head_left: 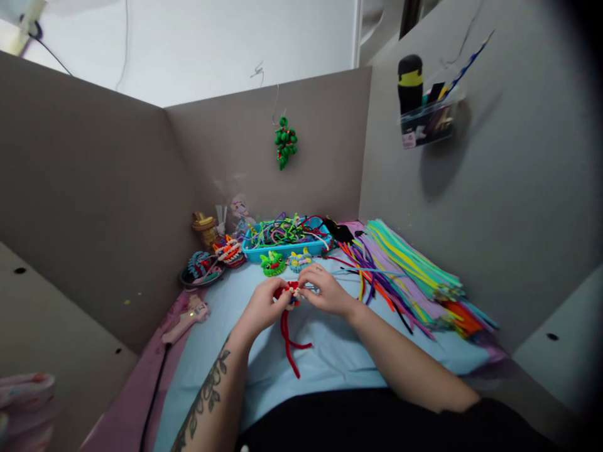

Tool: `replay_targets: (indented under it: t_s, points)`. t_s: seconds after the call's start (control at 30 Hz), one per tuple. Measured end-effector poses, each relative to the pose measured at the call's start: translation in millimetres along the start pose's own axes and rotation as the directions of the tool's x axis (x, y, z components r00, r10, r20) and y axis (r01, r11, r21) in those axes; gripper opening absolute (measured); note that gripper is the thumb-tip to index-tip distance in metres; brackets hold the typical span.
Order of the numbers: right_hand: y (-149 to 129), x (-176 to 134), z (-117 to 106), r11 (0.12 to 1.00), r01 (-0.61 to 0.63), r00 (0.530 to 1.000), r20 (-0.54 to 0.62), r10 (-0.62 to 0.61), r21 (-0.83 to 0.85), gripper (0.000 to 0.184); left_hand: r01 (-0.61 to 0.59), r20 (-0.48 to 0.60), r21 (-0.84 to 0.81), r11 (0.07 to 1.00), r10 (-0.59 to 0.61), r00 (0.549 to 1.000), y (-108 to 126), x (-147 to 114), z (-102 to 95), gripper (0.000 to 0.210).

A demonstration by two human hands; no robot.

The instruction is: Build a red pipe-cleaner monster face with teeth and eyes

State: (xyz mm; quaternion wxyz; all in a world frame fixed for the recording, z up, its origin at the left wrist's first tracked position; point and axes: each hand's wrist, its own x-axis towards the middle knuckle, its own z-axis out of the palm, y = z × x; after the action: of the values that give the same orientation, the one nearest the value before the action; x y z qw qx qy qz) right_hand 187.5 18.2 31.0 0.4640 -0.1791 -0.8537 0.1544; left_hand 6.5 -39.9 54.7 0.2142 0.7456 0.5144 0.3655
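My left hand (266,302) pinches a small pipe-cleaner figure (294,292) in red, white and a little blue, held above the blue cloth. From its underside hang long red pipe-cleaner ends (288,339), splayed over the cloth. My right hand (325,291) closes its thumb and fingers on the figure's right side; the exact strand between them is hidden. Just beyond my hands sit a finished-looking green pipe-cleaner head (272,263) and a light blue and yellow one (299,260).
Behind stands a blue tray (264,254) of tangled pipe cleaners. Bundles of pipe cleaners (409,263) lie right. At left are a dark bowl (186,280) and a corded pink glue gun (186,321). Grey panels (264,182) enclose the table; a clear bin (426,125) hangs right.
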Motion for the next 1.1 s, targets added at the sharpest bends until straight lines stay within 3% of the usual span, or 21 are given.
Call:
replay_targets:
  t_s: [0.17, 0.47, 0.57, 0.77, 1.1]
  points:
    - [-2, 1, 0, 0.999, -0.047, 0.999, -0.012, 0.047, -0.001, 0.006, -0.067, -0.008, 0.179, 0.982, 0.069, 0.998, 8, -1, 0.2, 0.013]
    - [2, 0, 6, 0.988, -0.149, 0.989, 0.010, 0.149, 0.029, 0.009, -0.095, -0.042, 0.266, 0.959, 0.110, 0.993, 6, -2, 5.5, 0.013]
    - [0, 0, 10, 0.977, -0.188, 0.980, -0.045, 0.193, 0.098, 0.010, -0.096, -0.061, 0.312, 0.945, 0.121, 0.991, 8, -3, 7.1, 0.013]
    - [-9, 2, 18, 0.913, -0.308, 0.916, -0.174, 0.360, 0.266, 0.014, -0.090, -0.100, 0.391, 0.916, 0.139, 0.985, 13, -3, 10.0, 0.012]
    - [-13, 0, 26, 0.894, -0.335, 0.872, -0.261, 0.413, 0.298, 0.012, -0.096, -0.103, 0.510, 0.855, 0.171, 0.980, 18, -3, 13.4, 0.014]
